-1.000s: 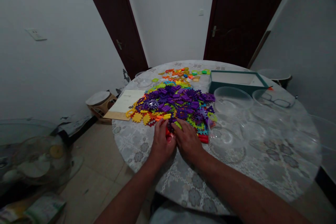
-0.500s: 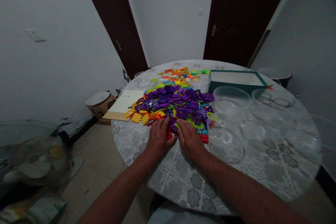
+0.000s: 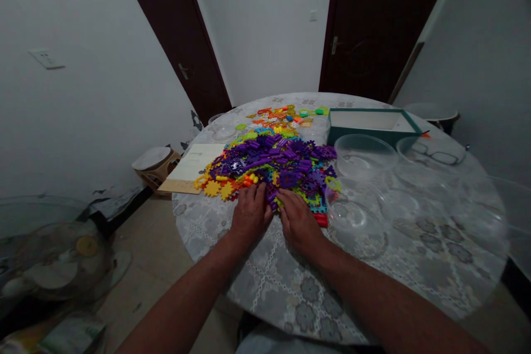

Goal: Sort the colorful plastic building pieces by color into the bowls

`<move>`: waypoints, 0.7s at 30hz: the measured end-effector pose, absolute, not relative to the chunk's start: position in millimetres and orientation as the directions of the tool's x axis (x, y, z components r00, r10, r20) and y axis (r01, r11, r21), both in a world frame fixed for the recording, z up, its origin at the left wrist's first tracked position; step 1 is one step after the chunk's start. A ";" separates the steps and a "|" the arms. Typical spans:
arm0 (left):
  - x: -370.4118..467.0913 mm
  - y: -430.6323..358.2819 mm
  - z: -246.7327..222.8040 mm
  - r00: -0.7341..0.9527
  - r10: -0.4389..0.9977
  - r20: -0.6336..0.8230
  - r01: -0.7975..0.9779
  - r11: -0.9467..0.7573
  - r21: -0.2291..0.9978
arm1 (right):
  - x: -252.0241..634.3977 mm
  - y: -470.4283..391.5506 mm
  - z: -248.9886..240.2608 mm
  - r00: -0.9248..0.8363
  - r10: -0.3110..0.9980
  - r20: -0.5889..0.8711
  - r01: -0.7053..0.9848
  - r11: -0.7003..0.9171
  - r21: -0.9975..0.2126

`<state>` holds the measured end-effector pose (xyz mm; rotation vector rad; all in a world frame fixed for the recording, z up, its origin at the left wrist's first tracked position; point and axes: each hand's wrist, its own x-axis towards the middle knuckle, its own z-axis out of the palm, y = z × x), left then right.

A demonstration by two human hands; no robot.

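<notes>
A heap of plastic gear and building pieces (image 3: 286,157), mostly purple, with yellow, lime, blue and red among them, lies on the round table. My left hand (image 3: 251,211) rests at the heap's near edge, open, its fingers stretched forward against the pieces. Close beside it, my right hand (image 3: 299,220) lies over the near edge, fingers extended and slightly bent. Purple pieces (image 3: 271,198) show in the gap between both hands, and a lime piece touches the right fingertips. What lies under the palms is hidden. A red piece (image 3: 321,219) sticks out right of my right hand.
Clear plastic bowls (image 3: 365,157) stand to the right, with a green-edged box (image 3: 373,133) behind them. Eyeglasses (image 3: 443,156) lie far right. An open booklet (image 3: 194,163) sits left of the heap. Orange pieces (image 3: 276,116) are scattered at the back.
My left thumb has drawn up toward the pieces, and the red piece between my hands no longer shows. My right hand has barely shifted. The camera view has moved slightly.
</notes>
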<state>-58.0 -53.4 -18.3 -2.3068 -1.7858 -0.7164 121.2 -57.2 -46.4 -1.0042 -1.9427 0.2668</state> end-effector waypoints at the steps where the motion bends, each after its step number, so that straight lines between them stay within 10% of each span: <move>1: -58.5 -53.0 -18.1 0.188 0.878 0.441 0.941 -0.289 0.174 | 121.3 -57.3 -46.2 -0.264 0.738 0.622 0.541 0.647 -0.538; 21: -62.6 -60.1 -10.6 0.204 0.863 0.463 0.913 -0.338 0.229 | 124.9 -56.6 -46.2 -0.275 0.706 0.653 0.554 0.671 -0.492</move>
